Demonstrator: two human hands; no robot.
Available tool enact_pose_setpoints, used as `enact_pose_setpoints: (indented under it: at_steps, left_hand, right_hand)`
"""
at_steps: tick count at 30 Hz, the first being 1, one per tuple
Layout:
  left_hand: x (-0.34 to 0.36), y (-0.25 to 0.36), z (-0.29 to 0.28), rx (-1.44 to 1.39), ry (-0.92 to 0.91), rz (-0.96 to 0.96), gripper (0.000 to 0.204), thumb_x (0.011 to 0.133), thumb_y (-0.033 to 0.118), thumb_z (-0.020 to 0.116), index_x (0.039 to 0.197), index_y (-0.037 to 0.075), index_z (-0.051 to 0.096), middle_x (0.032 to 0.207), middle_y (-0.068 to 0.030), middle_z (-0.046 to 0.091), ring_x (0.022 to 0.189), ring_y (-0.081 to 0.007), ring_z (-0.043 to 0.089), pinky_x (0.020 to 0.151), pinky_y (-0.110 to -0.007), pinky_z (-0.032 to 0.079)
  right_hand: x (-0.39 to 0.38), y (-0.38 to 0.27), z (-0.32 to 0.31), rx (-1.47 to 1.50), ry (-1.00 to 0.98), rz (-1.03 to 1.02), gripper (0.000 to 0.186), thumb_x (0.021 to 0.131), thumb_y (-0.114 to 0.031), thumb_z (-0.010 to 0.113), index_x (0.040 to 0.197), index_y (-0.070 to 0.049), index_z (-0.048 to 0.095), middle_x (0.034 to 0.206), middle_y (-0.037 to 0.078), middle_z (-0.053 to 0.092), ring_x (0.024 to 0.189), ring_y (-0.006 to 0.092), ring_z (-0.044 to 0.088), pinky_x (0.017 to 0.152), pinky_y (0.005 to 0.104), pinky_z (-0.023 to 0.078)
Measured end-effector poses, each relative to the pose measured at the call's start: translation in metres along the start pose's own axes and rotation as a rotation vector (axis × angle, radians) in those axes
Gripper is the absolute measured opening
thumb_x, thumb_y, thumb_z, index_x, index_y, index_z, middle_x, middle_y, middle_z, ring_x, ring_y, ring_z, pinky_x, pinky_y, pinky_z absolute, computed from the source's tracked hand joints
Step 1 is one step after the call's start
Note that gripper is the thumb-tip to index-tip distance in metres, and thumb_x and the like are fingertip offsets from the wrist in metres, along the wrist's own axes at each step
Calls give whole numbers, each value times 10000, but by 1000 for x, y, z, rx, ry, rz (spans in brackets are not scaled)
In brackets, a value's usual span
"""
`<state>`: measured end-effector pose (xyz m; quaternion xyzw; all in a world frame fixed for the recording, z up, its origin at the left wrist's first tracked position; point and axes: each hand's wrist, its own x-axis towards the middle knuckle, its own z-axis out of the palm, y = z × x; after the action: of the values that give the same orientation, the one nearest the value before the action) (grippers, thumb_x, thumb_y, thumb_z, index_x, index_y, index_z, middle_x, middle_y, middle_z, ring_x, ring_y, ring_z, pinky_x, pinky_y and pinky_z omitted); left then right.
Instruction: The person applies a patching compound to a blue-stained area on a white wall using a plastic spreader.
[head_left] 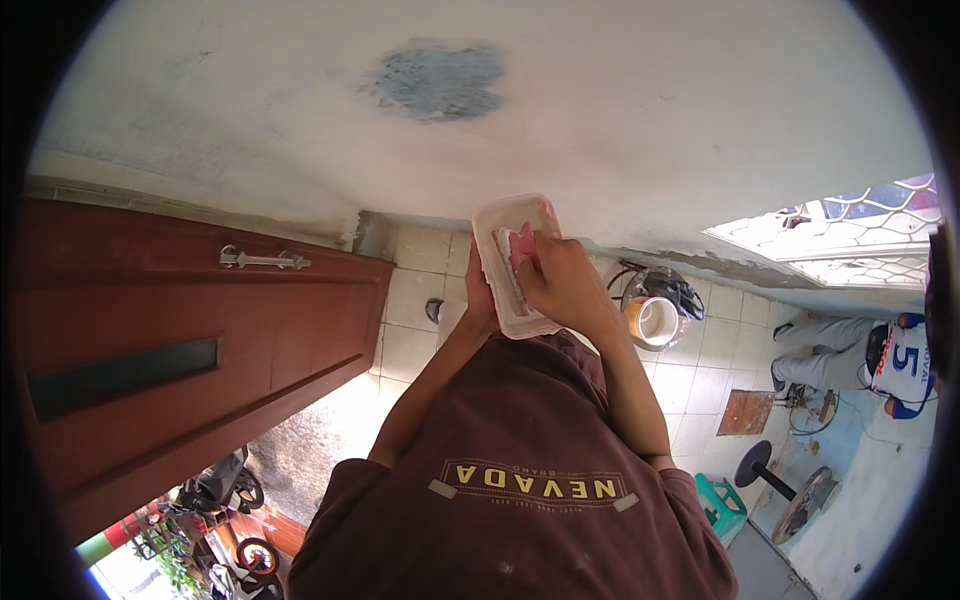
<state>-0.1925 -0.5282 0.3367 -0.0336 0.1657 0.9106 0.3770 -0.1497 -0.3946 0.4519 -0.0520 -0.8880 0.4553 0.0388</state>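
Right hand [565, 285] grips pink spreader [521, 244] in pale tub [512, 206], mid-frame; left hand [480, 292] clasps tub. Loading step, probably; next likely calls for raising spreader to bluish patch [440, 80], upper centre.

Looks like home: brown door [180, 310], tiled floor [417, 250], grilled window [850, 222], motorbike [218, 484].

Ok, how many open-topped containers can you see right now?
2: a pale rectangular tub in the left hand, and a round orange-and-white bucket low down to the person's right. More could be hidden beneath the brown shirt.
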Motion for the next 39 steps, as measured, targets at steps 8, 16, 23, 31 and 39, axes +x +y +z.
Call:
enact_pose_setpoints:
  at_steps: [8,16,23,31,39]
  left_hand:
    - [-5,-12,-18,-49,9,45,736,1061,656,244,1470,93,484,1322,-156,624,1186,-304,639,1033,-468,528]
    - [-9,-2,-15,49,63,140,769,1055,672,243,1458,64,484,1296,-158,642,1156,-289,658,1004,-430,547]
    - [-16,10,-34,138,110,164,721,1072,632,263,1442,55,489,1316,-161,638,1174,-285,655,1015,-433,544]
    - [-26,20,-32,136,88,182,793,1054,674,222,1495,50,431,1382,-186,599,1244,-307,628,1066,-463,527]
    - [-27,25,-42,70,69,157,827,1037,705,231,1528,62,400,1446,-184,553,1285,-322,598,1091,-499,502]
  right_hand:
    - [-6,15,9,15,-90,63,183,886,-78,554,872,100,596,738,322,637,718,500,650,696,547,522]
    - [2,27,25,120,-117,39,176,876,-90,579,861,80,622,743,290,649,727,488,658,691,543,520]
    - [6,28,35,174,-165,48,206,898,-146,606,947,51,643,793,273,676,741,476,670,684,527,509]
    - [14,38,26,290,-301,55,274,950,-199,673,1028,58,615,715,168,591,615,203,541,603,384,429]
    - [12,65,20,675,-194,236,245,1000,-232,641,1050,5,682,844,-1,654,736,66,543,633,272,438]
